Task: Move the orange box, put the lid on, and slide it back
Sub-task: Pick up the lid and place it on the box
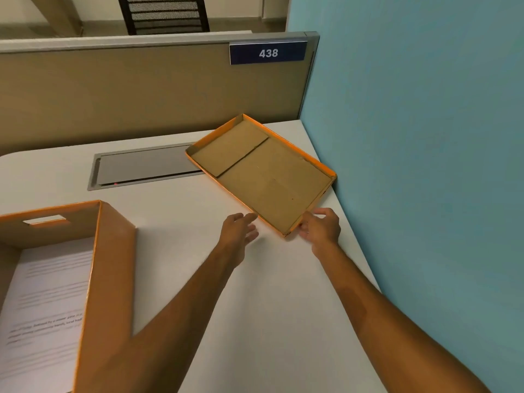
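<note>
The orange box (113,251) stands open at the near left of the desk, with printed paper lying inside it. Its lid (263,171) lies upside down at the far right, brown inside facing up, orange rim around it, one corner near the blue wall. My right hand (321,226) touches the lid's near right corner, fingers curled at the rim. Just left of the lid's near edge, my left hand (239,226) hovers with fingers apart, holding nothing.
The white desk (255,307) has a grey cable hatch (144,167) at the back. A tan partition (127,95) with a "438" sign (268,53) borders the far edge. A blue wall (425,165) runs along the right side.
</note>
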{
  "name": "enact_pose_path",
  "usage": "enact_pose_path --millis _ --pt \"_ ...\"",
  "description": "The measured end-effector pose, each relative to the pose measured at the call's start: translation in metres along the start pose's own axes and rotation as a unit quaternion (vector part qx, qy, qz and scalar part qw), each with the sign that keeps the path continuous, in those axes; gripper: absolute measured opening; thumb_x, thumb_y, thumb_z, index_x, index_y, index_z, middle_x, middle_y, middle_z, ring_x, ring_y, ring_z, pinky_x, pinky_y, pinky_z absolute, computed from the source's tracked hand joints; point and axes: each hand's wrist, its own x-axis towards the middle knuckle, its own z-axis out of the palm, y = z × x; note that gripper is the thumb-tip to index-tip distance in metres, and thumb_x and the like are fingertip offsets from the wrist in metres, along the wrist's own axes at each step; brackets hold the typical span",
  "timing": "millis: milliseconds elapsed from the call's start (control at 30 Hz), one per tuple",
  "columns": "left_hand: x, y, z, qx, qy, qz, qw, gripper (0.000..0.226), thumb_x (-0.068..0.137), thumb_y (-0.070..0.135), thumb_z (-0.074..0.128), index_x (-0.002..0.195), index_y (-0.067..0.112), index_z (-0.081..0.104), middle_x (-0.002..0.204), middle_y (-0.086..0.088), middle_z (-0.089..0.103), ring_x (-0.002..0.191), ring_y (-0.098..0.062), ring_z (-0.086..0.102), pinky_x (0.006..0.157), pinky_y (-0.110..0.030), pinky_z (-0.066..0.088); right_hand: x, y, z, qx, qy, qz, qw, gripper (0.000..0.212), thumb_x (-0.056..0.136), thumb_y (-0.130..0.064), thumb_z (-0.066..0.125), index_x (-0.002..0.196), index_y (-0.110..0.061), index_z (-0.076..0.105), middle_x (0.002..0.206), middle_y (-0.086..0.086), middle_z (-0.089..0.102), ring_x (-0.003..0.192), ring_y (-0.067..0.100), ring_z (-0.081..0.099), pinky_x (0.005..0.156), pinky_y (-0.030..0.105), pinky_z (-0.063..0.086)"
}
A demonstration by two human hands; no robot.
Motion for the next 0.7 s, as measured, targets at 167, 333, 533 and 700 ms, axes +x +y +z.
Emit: enact_pose_path --millis 167,333,533,700 --pt "0.022 0.004 0.015 -0.055 -0.011 -0.036 0.998 0.010 0.088 0.008 0.066 0.095 0.002 0.063 0.103 -0.020 0.064 0.094 -0.034 0.066 0.092 -0.045 0.055 0.021 -0.008 0.011 0.040 0.023 0.069 0.997 0.007 0.080 -0.001 0.068 0.077 -0.005 0.064 0.090 0.024 0.072 0.069 0.033 0.068 0.064 0.045 0.062" --pt "0.035 0.007 0.019 -0.072 -0.016 -0.030 0.997 0.025 0.089 0.001 0.061 0.112 -0.009 0.062 0.108 -0.026 0.066 0.093 -0.036 0.066 0.090 -0.044 0.057 0.030 -0.015 0.013 0.058 -0.003 0.093 0.994 0.019 0.079 0.006 0.067 0.066 -0.006 0.059 0.074 0.017 0.063 0.055 0.025 0.051 0.050 0.027 0.046" --pt "0.038 0.011 0.012 -0.071 -0.070 -0.004 0.995 0.020 0.088 0.007 0.064 0.107 0.001 0.064 0.093 -0.015 0.072 0.088 -0.029 0.072 0.079 -0.040 0.060 0.025 -0.026 -0.001 0.149 -0.127 0.139 0.971 0.012 0.086 0.008 0.065 0.096 0.000 0.066 0.088 0.020 0.067 0.073 0.028 0.062 0.058 0.033 0.051" --pt "0.029 0.016 0.010 -0.171 -0.113 -0.004 0.979 0.015 0.089 0.006 0.066 0.103 0.008 0.059 0.090 -0.008 0.077 0.085 -0.024 0.076 0.076 -0.041 0.060 0.011 -0.032 -0.009 0.143 -0.182 0.084 0.969 0.021 0.093 0.000 0.064 0.113 0.006 0.065 0.097 0.018 0.071 0.081 0.029 0.068 0.070 0.037 0.058"
